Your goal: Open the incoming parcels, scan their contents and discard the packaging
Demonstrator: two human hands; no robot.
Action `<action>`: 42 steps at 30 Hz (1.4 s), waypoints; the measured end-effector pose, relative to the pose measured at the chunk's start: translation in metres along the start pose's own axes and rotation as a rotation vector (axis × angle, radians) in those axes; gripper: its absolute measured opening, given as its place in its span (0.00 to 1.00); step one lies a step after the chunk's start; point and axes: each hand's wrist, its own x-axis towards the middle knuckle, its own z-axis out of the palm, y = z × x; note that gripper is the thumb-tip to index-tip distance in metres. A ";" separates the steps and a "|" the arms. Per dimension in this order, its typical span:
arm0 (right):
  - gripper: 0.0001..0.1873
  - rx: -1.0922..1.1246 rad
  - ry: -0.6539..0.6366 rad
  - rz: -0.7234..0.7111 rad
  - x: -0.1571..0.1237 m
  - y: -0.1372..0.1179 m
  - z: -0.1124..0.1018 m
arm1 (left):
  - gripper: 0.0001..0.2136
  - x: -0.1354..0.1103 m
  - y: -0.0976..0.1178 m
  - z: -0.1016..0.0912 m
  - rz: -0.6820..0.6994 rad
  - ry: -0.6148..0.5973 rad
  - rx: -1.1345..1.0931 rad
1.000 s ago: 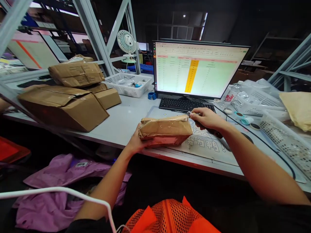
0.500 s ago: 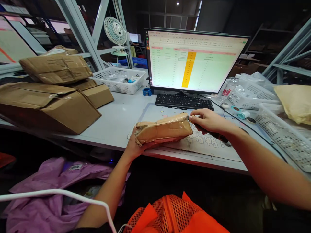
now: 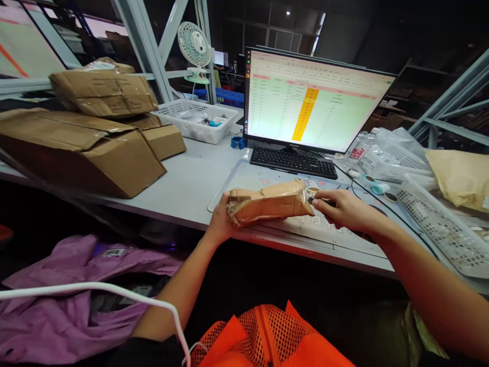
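My left hand (image 3: 220,219) cups the underside of a brown paper parcel (image 3: 269,203) wrapped in clear tape, holding it above the desk's front edge. My right hand (image 3: 346,210) grips a slim dark-handled tool (image 3: 320,202), perhaps a box cutter, with its tip at the parcel's right end. The fingers hide most of the tool. The parcel rests over a printed desk mat (image 3: 267,178).
A black keyboard (image 3: 293,163) and lit monitor (image 3: 317,97) stand behind the mat. Cardboard boxes (image 3: 80,153) are piled at left on the grey desk (image 3: 191,178). White plastic baskets (image 3: 439,229) sit at right. A purple garment (image 3: 76,316) and orange mesh vest (image 3: 271,339) lie below.
The parcel and both hands have moved slightly right in the picture, and my right hand has shifted along the parcel's right end. The whole view has also swung a little.
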 end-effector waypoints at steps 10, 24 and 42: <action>0.21 -0.744 0.492 -0.380 0.008 -0.061 -0.027 | 0.34 0.012 0.007 -0.006 0.015 -0.083 -0.118; 0.17 -1.276 0.276 -0.428 0.052 -0.116 0.003 | 0.31 0.020 -0.002 -0.003 -0.041 -0.106 -0.279; 0.22 -0.738 0.376 0.166 0.067 0.128 0.082 | 0.63 0.046 0.011 -0.045 -0.077 -0.357 -0.269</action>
